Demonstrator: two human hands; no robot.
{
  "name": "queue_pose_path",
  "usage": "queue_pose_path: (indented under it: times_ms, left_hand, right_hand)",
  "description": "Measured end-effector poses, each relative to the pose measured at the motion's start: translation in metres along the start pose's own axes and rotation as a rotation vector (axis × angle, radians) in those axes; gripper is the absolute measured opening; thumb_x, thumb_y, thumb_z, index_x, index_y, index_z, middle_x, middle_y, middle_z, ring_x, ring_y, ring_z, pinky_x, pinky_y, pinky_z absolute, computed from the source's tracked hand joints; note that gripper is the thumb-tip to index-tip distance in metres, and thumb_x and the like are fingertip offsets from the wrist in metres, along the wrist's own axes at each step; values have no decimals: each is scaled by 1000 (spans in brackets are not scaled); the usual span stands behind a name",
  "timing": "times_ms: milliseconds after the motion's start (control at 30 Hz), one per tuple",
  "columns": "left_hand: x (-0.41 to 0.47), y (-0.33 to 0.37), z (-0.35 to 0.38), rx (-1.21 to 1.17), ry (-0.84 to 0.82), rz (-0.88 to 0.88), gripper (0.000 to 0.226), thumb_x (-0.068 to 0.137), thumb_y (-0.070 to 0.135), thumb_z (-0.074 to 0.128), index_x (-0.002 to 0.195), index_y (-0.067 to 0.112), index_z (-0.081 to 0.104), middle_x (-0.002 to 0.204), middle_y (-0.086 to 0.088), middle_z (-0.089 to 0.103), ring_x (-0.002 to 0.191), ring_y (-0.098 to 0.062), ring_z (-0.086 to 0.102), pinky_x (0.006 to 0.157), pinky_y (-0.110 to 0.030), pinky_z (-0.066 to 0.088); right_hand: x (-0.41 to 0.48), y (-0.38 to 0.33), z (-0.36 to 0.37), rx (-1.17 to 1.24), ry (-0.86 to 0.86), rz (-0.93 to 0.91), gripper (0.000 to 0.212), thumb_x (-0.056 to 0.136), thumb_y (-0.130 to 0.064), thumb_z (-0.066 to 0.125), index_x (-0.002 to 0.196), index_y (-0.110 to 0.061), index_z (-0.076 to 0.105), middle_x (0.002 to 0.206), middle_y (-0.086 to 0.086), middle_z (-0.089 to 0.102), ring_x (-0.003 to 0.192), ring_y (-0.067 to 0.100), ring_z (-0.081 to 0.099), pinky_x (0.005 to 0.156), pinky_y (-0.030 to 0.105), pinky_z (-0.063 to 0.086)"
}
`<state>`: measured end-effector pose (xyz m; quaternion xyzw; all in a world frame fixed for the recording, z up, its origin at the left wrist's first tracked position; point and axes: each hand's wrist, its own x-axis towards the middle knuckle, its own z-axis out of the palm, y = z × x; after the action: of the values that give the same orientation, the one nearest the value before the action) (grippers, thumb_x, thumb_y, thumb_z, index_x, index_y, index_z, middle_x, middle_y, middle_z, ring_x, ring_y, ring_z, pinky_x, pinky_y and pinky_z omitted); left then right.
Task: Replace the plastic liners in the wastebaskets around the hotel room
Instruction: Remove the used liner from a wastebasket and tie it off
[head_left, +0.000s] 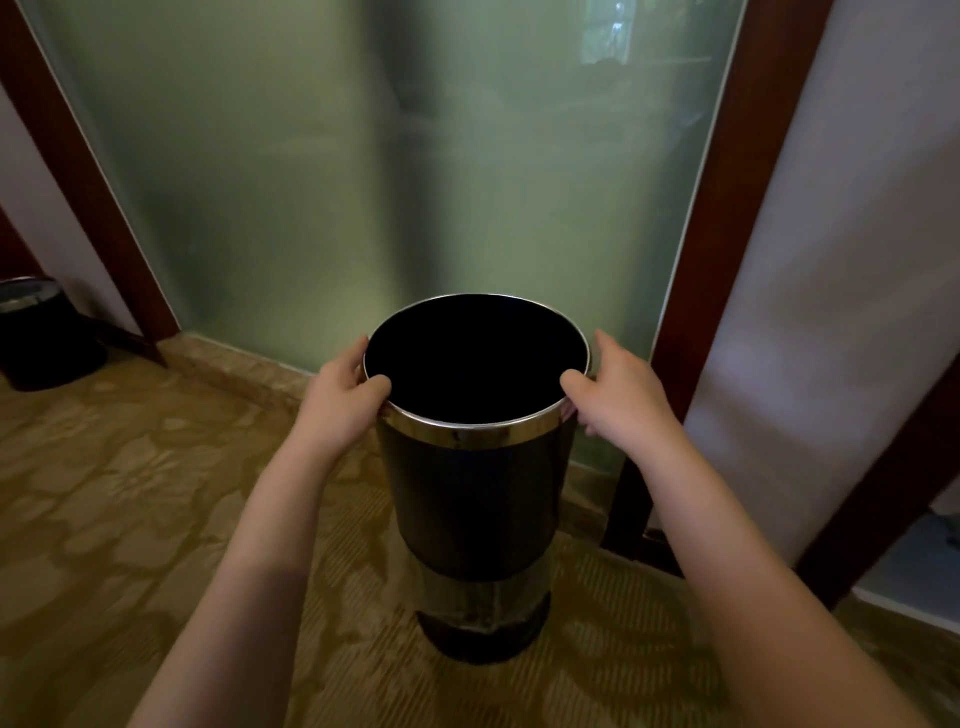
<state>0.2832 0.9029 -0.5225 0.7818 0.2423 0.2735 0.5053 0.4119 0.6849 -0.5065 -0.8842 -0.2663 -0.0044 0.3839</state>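
Left hand (340, 397) and right hand (621, 389), each grip tight round wastebasket (475, 499) rim, opposite sides.

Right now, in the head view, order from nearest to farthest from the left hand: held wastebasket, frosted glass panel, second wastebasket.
1. held wastebasket, gripped by the left hand.
2. frosted glass panel, just behind it.
3. second wastebasket, far left.
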Motion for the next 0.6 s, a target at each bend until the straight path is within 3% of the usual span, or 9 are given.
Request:
queue_pose_path:
  times_ms: [100,200,233,267,333,400,500,600]
  left_hand:
    - [-8,23,-11,21,49,76,57,74,16,51,128,35,51,76,2,64,70,-21,56,75,-44,49]
    - [-13,35,-21,42,135,145,69,71,22,51,139,31,44,111,-4,68,98,-29,64,92,-51,50]
    - [-15,38,-24,59,168,156,74,70,24,51,143,28,39,121,-1,65,99,-28,64,94,-51,50]
    - [-16,40,-27,61,195,162,77,70,24,51,146,28,36,119,8,65,92,-22,63,92,-51,51]
    - [-17,39,-34,75,251,179,77,72,21,53,146,31,33,89,30,62,77,-7,56,88,-46,54]
    - [-16,34,-43,141,295,192,73,82,11,55,147,31,31,73,30,51,69,3,49,80,-36,53]
    - [-15,24,-55,276,338,185,72,88,3,51,150,31,25,77,27,39,64,0,45,65,-27,47]
    - [-10,3,-63,360,348,140,72,90,4,47,151,33,20,84,15,49,75,-7,51,70,-32,46]
  right_hand:
    - [-5,-15,-16,58,50,-38,45,89,-18,50,133,-9,45,80,4,64,75,26,64,78,41,54]
    - [-9,-26,-22,157,100,-76,48,89,-14,49,136,-16,46,77,-5,61,76,23,64,76,42,56]
    - [-9,-28,-19,190,109,-85,52,89,-13,49,140,-19,44,78,-7,60,76,22,65,76,41,57]
    - [-9,-30,-16,214,110,-92,56,89,-14,48,144,-22,40,79,-8,61,74,21,65,76,41,57]
    - [-6,-30,-2,255,109,-110,62,91,-15,48,149,-27,32,79,-5,63,69,21,67,74,44,57]
    - [1,-29,19,313,109,-123,63,92,-15,49,150,-30,28,80,-4,65,68,23,67,73,47,57]
    - [9,-29,57,407,87,-100,65,95,-17,52,150,-34,24,89,-6,67,73,19,68,77,46,58]
    - [13,-27,98,470,32,-41,66,96,-19,54,151,-34,22,100,-2,67,82,20,69,81,45,58]
